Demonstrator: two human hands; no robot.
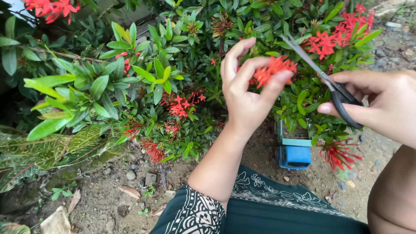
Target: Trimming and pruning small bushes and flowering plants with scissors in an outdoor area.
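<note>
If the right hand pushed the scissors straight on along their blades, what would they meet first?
Probably the red flower cluster pinched by the left hand; the right hand aims the scissors just beside it, though depth is unclear.

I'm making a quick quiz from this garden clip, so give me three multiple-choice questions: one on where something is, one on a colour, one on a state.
1. Where is the blue toy truck?
A. on the soil under the bush
B. in the left hand
C. on the person's lap

2. What colour is the flower cluster that the left hand pinches?
A. yellow
B. red
C. white

3. How are the scissors held?
A. lying on the ground
B. in the right hand, blades pointing at the cluster
C. in the left hand

Answers: A, it sits on bare soil below the leaves; B, the petals are red; B, fingers grip the black handles.
</note>
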